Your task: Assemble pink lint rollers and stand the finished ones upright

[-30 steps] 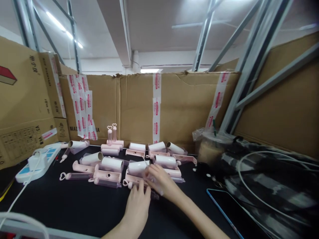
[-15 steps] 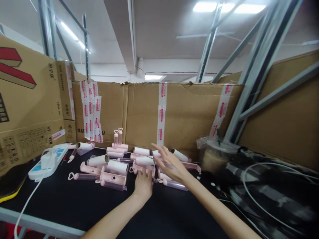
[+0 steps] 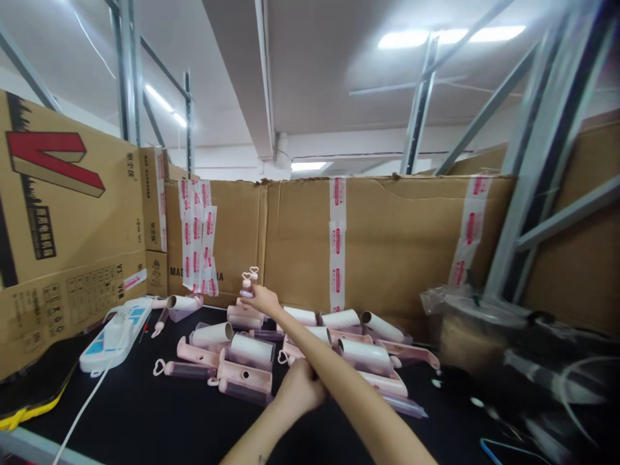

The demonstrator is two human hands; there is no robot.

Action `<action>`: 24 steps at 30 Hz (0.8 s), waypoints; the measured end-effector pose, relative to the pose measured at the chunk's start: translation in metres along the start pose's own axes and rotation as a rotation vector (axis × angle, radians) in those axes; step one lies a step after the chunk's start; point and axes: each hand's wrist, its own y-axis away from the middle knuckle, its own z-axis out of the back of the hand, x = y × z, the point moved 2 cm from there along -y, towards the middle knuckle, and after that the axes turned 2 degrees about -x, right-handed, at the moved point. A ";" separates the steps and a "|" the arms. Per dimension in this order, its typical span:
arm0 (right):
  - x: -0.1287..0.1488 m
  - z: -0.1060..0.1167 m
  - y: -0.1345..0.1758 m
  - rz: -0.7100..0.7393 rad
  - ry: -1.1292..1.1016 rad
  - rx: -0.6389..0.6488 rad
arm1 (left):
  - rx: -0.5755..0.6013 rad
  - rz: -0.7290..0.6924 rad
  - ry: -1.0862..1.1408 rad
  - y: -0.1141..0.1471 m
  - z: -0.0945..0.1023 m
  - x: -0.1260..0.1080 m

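Heart-topped tubes (image 3: 247, 283) stand far, left of centre, at the right hand (image 3: 264, 301), seemingly being placed or taken, which next calls for steadiness; whether its fingers, or the nearer left hand (image 3: 301, 385)'s, are clamped, I cannot tell.

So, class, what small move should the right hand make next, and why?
Perhaps ease one of the two upright tubes straight up: the right hand is at them, and they stand close together, so a sideways pull might knock the other. Whether it grips one is unclear.
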 end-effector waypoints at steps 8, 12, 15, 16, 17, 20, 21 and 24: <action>-0.034 0.084 0.125 0.224 0.108 -0.325 | 0.054 -0.078 0.682 0.021 0.017 -0.029; -0.036 0.098 0.207 0.595 0.331 -0.304 | 0.248 0.108 0.997 0.030 0.011 -0.036; -0.045 0.110 0.231 0.578 0.230 -0.217 | 0.223 0.223 0.913 0.027 -0.001 -0.027; -0.052 0.115 0.232 0.531 0.122 -0.220 | 0.228 0.245 0.880 0.027 -0.004 -0.024; -0.060 0.120 0.229 0.466 -0.008 -0.254 | 0.250 0.260 0.835 0.027 -0.005 -0.022; -0.093 0.127 0.216 0.175 -0.365 -0.427 | 0.349 0.258 0.570 0.033 0.000 -0.019; -0.103 0.125 0.213 0.076 -0.445 -0.438 | 0.365 0.247 0.429 0.036 0.004 -0.019; -0.117 0.109 0.210 -0.028 -0.613 -0.220 | 0.334 0.158 -0.102 0.043 0.015 -0.020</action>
